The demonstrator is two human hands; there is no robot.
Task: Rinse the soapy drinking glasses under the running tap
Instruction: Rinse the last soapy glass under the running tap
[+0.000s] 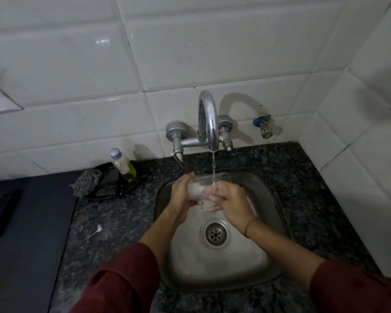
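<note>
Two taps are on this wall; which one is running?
The curved chrome tap above the sink: water streams from its spout onto the glass. The small blue-handled tap to its right shows no water.

Over the square stainless-steel sink (224, 267) there are one clear drinking glass (203, 182), two hands, the left hand (183, 197) and the right hand (231, 199), and one chrome wall tap (209, 123). Left of the sink are one plastic bottle of yellow-green liquid (123, 164) and one grey scouring pad (86, 182). Behind the sink's right corner is one small blue-handled valve (263, 125), and inside the sink is one round drain (216, 233)
</note>
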